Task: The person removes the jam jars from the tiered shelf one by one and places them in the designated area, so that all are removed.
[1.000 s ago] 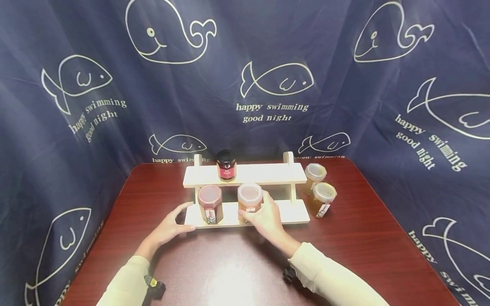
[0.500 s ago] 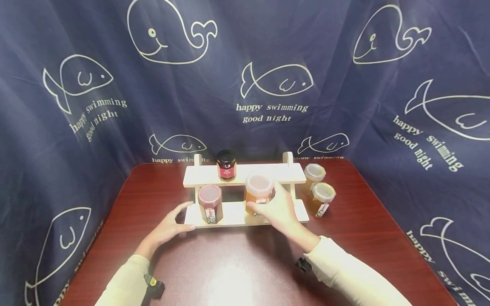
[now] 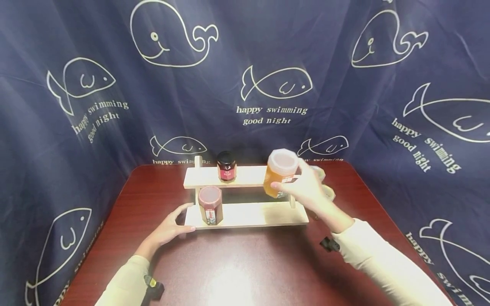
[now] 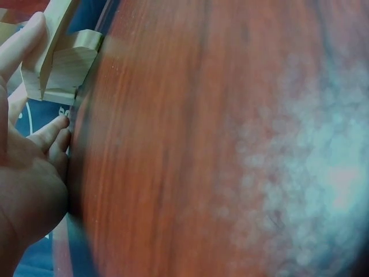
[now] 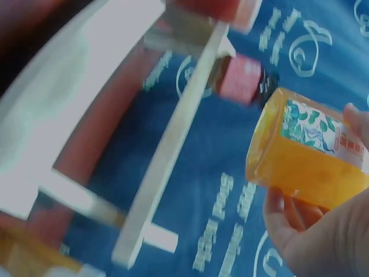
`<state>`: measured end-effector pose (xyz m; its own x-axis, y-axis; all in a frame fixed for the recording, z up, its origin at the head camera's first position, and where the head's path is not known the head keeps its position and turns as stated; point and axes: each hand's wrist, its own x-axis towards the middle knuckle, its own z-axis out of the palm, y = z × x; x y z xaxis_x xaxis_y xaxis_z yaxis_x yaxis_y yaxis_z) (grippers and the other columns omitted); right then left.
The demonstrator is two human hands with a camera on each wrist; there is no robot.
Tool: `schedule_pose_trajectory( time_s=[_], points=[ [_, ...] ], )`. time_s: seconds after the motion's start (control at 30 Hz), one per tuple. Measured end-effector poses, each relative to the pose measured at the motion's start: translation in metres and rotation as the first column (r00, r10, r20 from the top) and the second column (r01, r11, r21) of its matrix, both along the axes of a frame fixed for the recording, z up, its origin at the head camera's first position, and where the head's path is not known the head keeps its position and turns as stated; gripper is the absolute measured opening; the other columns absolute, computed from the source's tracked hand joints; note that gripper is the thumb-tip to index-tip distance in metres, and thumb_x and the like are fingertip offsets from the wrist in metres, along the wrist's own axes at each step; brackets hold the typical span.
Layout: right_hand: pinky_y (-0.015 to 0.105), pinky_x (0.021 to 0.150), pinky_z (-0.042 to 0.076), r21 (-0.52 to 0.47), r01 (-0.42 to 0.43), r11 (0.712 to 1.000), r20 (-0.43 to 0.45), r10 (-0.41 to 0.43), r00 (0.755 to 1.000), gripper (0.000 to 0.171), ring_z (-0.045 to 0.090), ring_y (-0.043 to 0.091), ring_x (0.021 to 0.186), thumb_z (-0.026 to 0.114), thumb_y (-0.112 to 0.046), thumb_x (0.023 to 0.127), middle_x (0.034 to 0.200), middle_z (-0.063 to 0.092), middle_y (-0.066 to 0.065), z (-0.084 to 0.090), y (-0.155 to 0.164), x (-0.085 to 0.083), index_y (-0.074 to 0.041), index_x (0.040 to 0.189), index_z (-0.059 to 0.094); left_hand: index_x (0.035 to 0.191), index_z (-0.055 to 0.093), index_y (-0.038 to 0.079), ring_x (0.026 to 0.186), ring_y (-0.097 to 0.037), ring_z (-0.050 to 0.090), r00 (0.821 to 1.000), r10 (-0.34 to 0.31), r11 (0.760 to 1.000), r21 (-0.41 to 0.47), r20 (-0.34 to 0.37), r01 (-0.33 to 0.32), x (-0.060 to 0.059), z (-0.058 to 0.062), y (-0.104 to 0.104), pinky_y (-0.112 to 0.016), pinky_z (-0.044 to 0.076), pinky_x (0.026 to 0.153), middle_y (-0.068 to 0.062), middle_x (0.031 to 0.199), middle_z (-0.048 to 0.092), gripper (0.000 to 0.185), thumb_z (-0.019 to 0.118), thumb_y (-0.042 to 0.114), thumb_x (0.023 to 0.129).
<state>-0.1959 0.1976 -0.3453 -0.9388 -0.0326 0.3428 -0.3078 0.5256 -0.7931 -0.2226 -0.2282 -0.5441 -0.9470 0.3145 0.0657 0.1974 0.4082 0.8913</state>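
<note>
My right hand (image 3: 306,187) grips an orange honey jar (image 3: 280,177) with a translucent lid, held in the air by the right end of a two-tier wooden rack (image 3: 249,214). The right wrist view shows the same jar (image 5: 308,158) between my fingers. My left hand (image 3: 172,227) rests on the table, fingers spread against the rack's lower left corner; the left wrist view shows the rack corner (image 4: 60,63) beside my thumb. A reddish jar (image 3: 209,205) stands on the lower shelf, and a small dark-lidded jar (image 3: 226,166) stands on the upper shelf.
The rack stands on a dark red table (image 3: 245,263). Two more honey jars (image 3: 323,187) stand right of the rack, mostly hidden behind my right hand. A navy curtain with whale prints (image 3: 245,76) closes in the back and sides.
My right hand has lifted the orange jar off the lower shelf and carried it up and right, to upper-shelf height. The left hand has stayed at the rack's corner.
</note>
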Motion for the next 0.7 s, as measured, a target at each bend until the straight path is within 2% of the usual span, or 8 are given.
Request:
schedule_pose_trajectory(
  time_s=[0.17,0.3,0.43,0.6,0.7],
  points=[
    [0.027,0.072,0.056,0.023,0.012,1.0,-0.003,-0.011,1.0,0.077,0.069,0.019,0.087,0.092,-0.024,0.073,0.113,0.069,0.014,0.007,0.043,-0.012,-0.011,0.14,0.055,0.15,0.045,0.015,0.141,-0.037,0.033,1.0,0.001,1.0,-0.007,0.0,-0.001,0.001,-0.002,0.0,-0.064,0.02,0.113,-0.014,0.15,0.047,0.085,0.088,0.026,0.077],
    [0.021,0.07,0.053,0.074,0.063,0.995,-0.036,-0.06,0.998,0.073,0.067,0.011,0.083,0.09,-0.025,0.076,0.111,0.068,0.014,0.012,0.081,-0.021,-0.01,0.138,0.056,0.15,0.045,0.017,0.143,-0.037,0.031,1.0,0.01,1.0,-0.025,0.005,-0.01,0.001,0.0,0.0,-0.065,0.019,0.114,-0.014,0.151,0.046,0.086,0.088,0.029,0.077],
    [0.017,0.069,0.05,0.092,0.127,0.988,-0.065,-0.121,0.99,0.07,0.064,0.004,0.081,0.09,-0.023,0.077,0.105,0.068,0.002,0.012,0.118,-0.029,-0.01,0.137,0.057,0.151,0.044,0.017,0.145,-0.039,0.03,1.0,0.016,0.999,-0.048,-0.001,-0.016,0.0,0.002,0.001,-0.066,0.017,0.114,-0.014,0.152,0.045,0.087,0.087,0.032,0.076],
    [0.014,0.068,0.047,0.082,0.156,0.984,-0.069,-0.151,0.986,0.071,0.061,0.0,0.082,0.089,-0.016,0.077,0.098,0.063,-0.017,0.005,0.159,-0.04,-0.006,0.138,0.055,0.151,0.044,0.016,0.144,-0.038,0.03,1.0,0.012,0.999,-0.048,-0.006,-0.012,0.001,0.002,0.0,-0.067,0.017,0.114,-0.015,0.151,0.045,0.087,0.087,0.03,0.077],
    [0.013,0.069,0.046,0.091,0.173,0.981,-0.061,-0.168,0.984,0.072,0.059,-0.002,0.083,0.089,-0.013,0.077,0.096,0.06,-0.023,0.0,0.179,-0.043,-0.002,0.138,0.053,0.151,0.044,0.015,0.143,-0.037,0.031,1.0,0.009,0.999,-0.048,-0.007,-0.009,-0.002,0.0,0.001,-0.066,0.018,0.114,-0.015,0.151,0.046,0.087,0.087,0.029,0.077]
  ],
)
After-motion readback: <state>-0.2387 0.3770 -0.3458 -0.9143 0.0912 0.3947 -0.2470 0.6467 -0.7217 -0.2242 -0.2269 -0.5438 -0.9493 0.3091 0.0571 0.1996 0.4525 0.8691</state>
